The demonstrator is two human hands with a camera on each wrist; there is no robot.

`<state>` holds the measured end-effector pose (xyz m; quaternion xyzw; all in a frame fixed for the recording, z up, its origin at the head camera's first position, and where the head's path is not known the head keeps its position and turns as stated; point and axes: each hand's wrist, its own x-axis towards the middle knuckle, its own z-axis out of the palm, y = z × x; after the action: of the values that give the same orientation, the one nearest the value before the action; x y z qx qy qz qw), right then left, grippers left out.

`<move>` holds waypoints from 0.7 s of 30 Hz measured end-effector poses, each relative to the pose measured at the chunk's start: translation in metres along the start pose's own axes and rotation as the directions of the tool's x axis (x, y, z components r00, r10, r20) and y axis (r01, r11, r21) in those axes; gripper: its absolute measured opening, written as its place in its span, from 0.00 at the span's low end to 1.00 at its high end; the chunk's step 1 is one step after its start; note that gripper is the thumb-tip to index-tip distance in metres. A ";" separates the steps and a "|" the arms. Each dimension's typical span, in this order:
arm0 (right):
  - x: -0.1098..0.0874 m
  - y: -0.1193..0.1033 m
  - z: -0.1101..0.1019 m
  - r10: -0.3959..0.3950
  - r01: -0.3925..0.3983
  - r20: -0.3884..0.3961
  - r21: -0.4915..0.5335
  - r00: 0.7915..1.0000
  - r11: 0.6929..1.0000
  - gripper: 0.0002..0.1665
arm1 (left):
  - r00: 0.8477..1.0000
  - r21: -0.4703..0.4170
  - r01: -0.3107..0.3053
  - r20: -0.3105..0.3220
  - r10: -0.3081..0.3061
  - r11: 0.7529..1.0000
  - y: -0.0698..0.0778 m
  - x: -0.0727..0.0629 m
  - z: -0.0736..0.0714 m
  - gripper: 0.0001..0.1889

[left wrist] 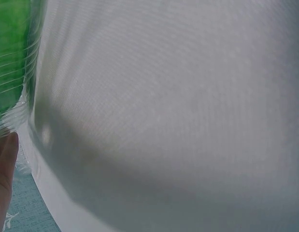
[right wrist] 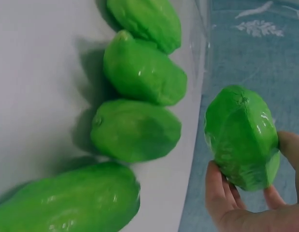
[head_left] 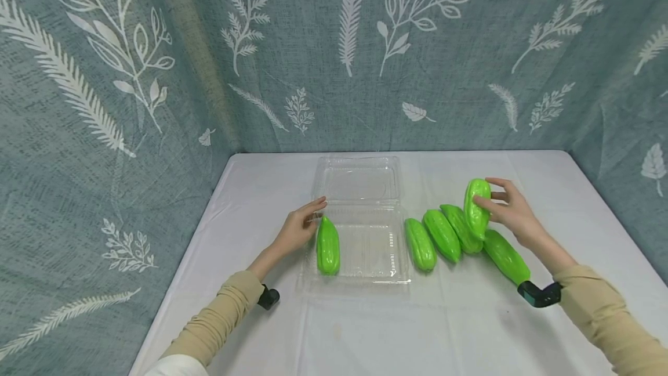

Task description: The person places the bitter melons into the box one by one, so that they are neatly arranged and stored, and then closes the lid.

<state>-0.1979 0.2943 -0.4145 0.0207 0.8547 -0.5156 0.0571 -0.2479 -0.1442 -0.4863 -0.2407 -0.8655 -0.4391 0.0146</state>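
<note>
My right hand (head_left: 514, 210) grips a green ridged gourd (head_left: 476, 208) between thumb and fingers, raised above the others. In the right wrist view this held gourd (right wrist: 242, 137) is tilted, one end toward the camera. On the table below lie several like gourds (head_left: 442, 235) in a row. My left hand (head_left: 297, 230) is at the left side of a clear plastic clamshell box (head_left: 365, 276), fingers extended at its rim near the hinge. One gourd (head_left: 328, 248) lies in the box along its left wall. In the left wrist view, a fingertip (left wrist: 13, 140) is right by the box's ribbed wall.
The box's clear lid (head_left: 357, 181) lies folded back, away from me. A white cloth (head_left: 365, 335) covers the table. Leaf-patterned blue-green curtains (head_left: 323, 45) hang behind it and at both sides. Black wrist bands with cameras (head_left: 268, 297) are on both arms.
</note>
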 end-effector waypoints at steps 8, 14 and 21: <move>0.001 -0.012 0.018 -0.003 0.001 0.059 0.040 0.998 0.999 0.46 | 1.000 0.001 -0.014 0.002 0.014 1.000 -0.001 0.000 0.000 0.25; 0.004 -0.020 0.032 0.024 -0.028 0.068 0.055 0.997 0.998 0.47 | 1.000 -0.005 -0.017 0.009 0.017 1.000 -0.001 0.001 0.000 0.25; 0.007 -0.031 0.048 0.035 -0.041 0.090 0.070 0.995 0.997 0.46 | 1.000 0.009 -0.011 0.007 0.011 1.000 -0.001 0.001 -0.001 0.25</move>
<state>-0.2043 0.2376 -0.4103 0.0162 0.8318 -0.5450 0.1040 -0.2491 -0.1453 -0.4867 -0.2470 -0.8661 -0.4344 0.0149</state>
